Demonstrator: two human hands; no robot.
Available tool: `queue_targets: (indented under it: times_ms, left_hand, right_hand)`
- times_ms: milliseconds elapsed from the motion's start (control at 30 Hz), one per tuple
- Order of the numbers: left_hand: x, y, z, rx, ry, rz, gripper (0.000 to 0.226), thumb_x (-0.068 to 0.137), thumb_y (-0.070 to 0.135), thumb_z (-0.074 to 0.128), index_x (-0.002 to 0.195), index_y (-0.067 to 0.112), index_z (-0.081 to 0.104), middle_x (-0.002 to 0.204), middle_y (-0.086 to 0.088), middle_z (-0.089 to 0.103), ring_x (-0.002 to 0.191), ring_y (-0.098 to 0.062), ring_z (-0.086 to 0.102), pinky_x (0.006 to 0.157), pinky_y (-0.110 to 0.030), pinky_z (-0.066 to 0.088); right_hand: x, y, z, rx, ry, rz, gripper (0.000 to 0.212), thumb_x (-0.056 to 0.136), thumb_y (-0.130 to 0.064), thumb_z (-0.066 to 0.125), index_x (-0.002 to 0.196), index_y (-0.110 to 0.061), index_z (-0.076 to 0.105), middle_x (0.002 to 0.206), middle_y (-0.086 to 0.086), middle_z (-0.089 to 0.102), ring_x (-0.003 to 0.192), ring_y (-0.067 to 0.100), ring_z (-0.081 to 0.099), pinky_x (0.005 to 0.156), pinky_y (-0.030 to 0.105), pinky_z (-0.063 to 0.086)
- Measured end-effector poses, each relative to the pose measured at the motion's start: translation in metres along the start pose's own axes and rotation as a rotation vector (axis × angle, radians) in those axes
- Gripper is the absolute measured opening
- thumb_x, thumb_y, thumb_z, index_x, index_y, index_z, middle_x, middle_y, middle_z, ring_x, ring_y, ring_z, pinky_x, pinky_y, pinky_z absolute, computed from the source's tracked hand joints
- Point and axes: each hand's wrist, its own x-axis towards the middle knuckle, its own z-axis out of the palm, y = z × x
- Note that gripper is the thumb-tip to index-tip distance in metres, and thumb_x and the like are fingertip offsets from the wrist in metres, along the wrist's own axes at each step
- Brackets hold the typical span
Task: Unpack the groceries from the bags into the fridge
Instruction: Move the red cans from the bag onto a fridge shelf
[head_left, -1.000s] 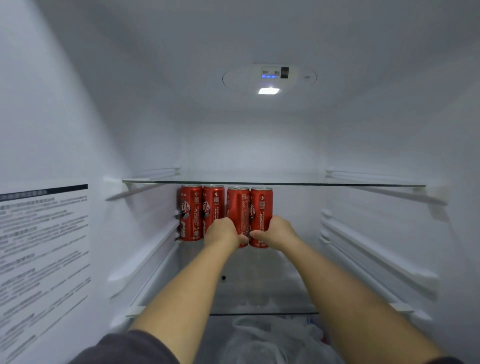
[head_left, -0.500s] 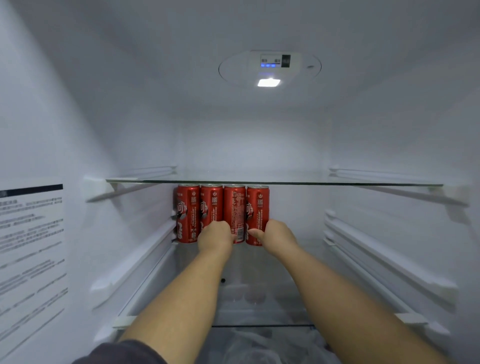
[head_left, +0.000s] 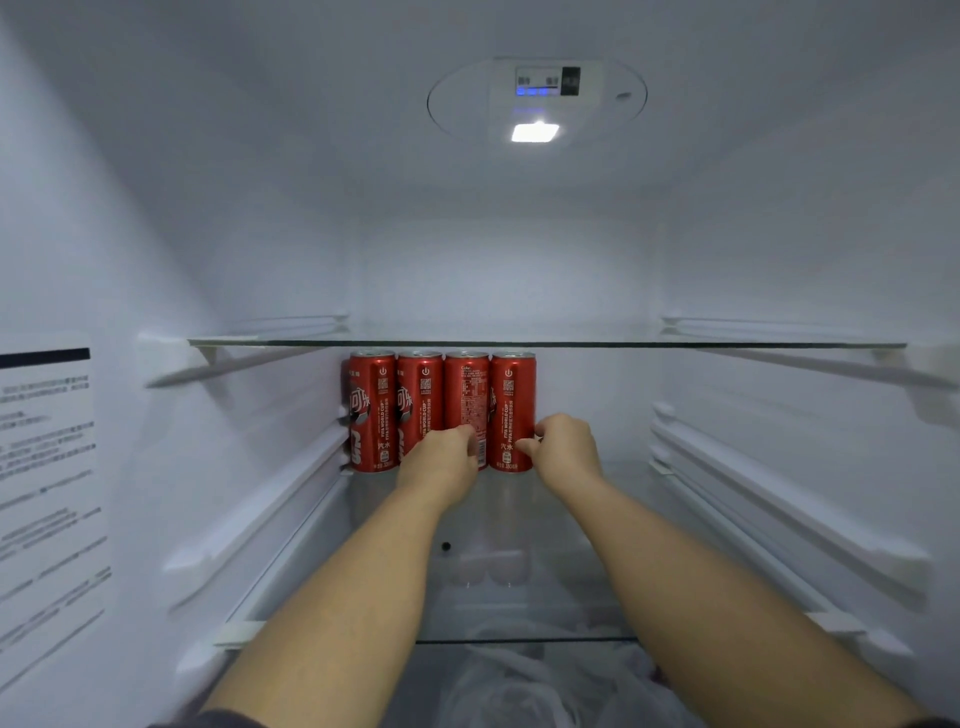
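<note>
Fridge (head_left: 498, 270): white, lit interior; its back wall stands close behind the row of cans (head_left: 441, 410).
Lower glass shelf (head_left: 524, 640): lies under the row and carries it; its front edge is well in front of the row.
Upper glass shelf (head_left: 545, 343): spans the fridge just above the tops of the row.
Printed sticker (head_left: 47, 467): on the side wall, well to the left of the row; the text is too blurred to read.
Plastic bag (head_left: 509, 686): whitish and crumpled, below the row and nearer the camera, under the lower shelf.
Light panel (head_left: 535, 132): on the ceiling high above the row, lamp lit, small blue display.
Row of cans: four red cans, upright, side by side, at the back of the lower shelf.
Left hand (head_left: 441, 462): fingers curled on the third can (head_left: 466, 395), counted from the left of the row; it covers the can's lower part.
Right hand (head_left: 563, 449): thumb and fingers wrapped round the rightmost can (head_left: 511, 400), low on its side.
</note>
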Motion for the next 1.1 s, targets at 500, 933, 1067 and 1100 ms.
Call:
queue_targets:
  times_ms: [500, 933, 1067, 1100]
  left_hand:
    - [-0.004, 0.006, 0.003, 0.003, -0.112, 0.046, 0.046, 0.092, 0.015, 0.051, 0.136, 0.024, 0.040, 0.130, -0.003, 0.054, 0.117, -0.024, 0.054, 0.096, -0.041, 0.046]
    - [-0.021, 0.047, -0.003, 0.333, 0.039, 0.087, 0.036, 0.092, 0.029, 0.052, 0.125, 0.015, 0.050, 0.124, -0.006, 0.056, 0.115, -0.024, 0.052, 0.092, -0.039, 0.039]
    - [-0.045, 0.090, -0.016, 0.304, -0.036, 0.077, 0.043, 0.091, 0.034, 0.052, 0.130, 0.017, 0.046, 0.132, -0.008, 0.049, 0.122, -0.026, 0.045, 0.095, -0.040, 0.034]
    - [-0.056, 0.101, -0.020, 0.239, -0.062, 0.059, 0.044, 0.091, 0.036, 0.050, 0.131, 0.017, 0.045, 0.133, -0.008, 0.048, 0.123, -0.027, 0.043, 0.097, -0.042, 0.033]
  right_hand:
    - [-0.013, 0.002, -0.009, -0.087, -0.198, -0.082, 0.048, 0.092, -0.037, 0.062, 0.136, -0.019, 0.054, 0.126, 0.005, 0.064, 0.112, 0.020, 0.060, 0.091, 0.028, 0.046]
    - [-0.126, 0.017, -0.119, -0.948, -0.143, -0.168, 0.058, 0.098, -0.054, 0.038, 0.146, -0.022, 0.032, 0.145, 0.008, 0.043, 0.132, 0.029, 0.038, 0.106, 0.046, 0.029]
    - [-0.166, 0.009, -0.163, -1.088, -0.148, -0.172, 0.057, 0.099, -0.053, 0.035, 0.147, -0.024, 0.030, 0.149, 0.008, 0.035, 0.135, 0.027, 0.032, 0.113, 0.051, 0.019]
    - [-0.178, 0.005, -0.174, -1.128, -0.142, -0.176, 0.057, 0.099, -0.053, 0.034, 0.148, -0.024, 0.029, 0.149, 0.009, 0.034, 0.135, 0.028, 0.031, 0.114, 0.052, 0.018]
